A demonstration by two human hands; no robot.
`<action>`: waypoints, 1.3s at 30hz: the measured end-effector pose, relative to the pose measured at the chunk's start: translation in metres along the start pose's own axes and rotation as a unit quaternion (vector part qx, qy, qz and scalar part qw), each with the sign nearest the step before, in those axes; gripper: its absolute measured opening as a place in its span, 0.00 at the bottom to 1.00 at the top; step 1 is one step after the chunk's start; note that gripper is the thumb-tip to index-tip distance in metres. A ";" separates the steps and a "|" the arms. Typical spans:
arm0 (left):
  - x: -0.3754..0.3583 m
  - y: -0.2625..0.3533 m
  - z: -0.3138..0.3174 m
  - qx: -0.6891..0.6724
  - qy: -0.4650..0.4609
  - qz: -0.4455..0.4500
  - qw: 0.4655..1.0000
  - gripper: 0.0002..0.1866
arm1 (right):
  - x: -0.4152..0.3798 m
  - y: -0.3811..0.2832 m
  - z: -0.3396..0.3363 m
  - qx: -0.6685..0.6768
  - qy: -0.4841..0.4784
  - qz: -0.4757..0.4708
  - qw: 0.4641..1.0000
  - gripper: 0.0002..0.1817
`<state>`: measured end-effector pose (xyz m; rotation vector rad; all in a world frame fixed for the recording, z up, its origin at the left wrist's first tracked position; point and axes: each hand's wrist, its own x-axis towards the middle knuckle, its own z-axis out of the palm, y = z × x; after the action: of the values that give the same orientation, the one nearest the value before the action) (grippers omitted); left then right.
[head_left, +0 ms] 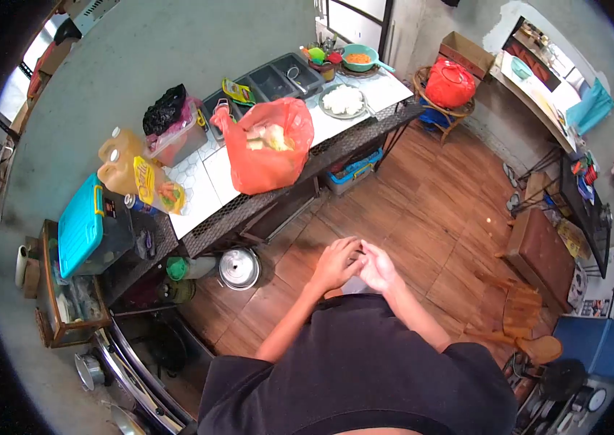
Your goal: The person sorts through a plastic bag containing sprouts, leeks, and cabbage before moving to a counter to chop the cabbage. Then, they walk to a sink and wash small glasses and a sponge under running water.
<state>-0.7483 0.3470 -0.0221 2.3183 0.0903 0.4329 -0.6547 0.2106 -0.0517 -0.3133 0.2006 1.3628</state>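
Observation:
My left hand [334, 266] and my right hand [378, 269] meet in front of my body, above the wooden-look floor. Their fingertips touch and the fingers are bent inward. Whatever lies between them, if anything, is too small or hidden to make out. Both hands are apart from the counter [212, 177]. On that counter a red plastic bag [267, 170] stands with its mouth spread, pale pieces [270, 136] showing inside. Behind it to the right sits a plate of white chopped pieces [343, 100].
Along the counter are a grey divided tray [275, 78], a green pan [368, 52], a yellow packet [154, 185] and plastic jugs [120, 163]. A metal pot [239, 269] stands on the floor. A wooden chair [513, 312] is at the right, a turquoise-lidded box [80, 225] at the left.

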 end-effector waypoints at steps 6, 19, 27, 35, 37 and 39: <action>0.077 -0.049 -0.023 -0.074 0.140 -0.185 0.970 0.17 | 0.039 -0.107 0.047 -0.291 0.109 -0.096 0.946 0.18; 0.145 -0.097 -0.176 0.159 0.593 -0.267 0.743 0.37 | 0.191 -0.159 0.116 -0.742 0.012 -0.245 0.624 0.09; 0.186 -0.166 -0.208 0.049 0.522 -0.357 0.773 0.26 | 0.330 -0.148 0.165 -0.912 -0.170 -0.330 0.178 0.23; 0.160 -0.181 -0.238 -0.189 0.511 -0.349 0.763 0.05 | 0.348 -0.201 0.142 -0.977 -0.132 -0.164 0.043 0.14; 0.172 -0.165 -0.240 -0.190 0.482 -0.366 0.773 0.06 | 0.339 -0.216 0.159 -0.979 -0.163 -0.108 0.050 0.09; 0.180 -0.145 -0.243 -0.174 0.429 -0.378 0.802 0.13 | 0.339 -0.229 0.166 -0.967 -0.197 -0.130 0.097 0.08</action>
<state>-0.6510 0.6500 0.0854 1.3854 1.2151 0.9329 -0.3701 0.5397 0.0194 -1.9630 -2.3528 0.2446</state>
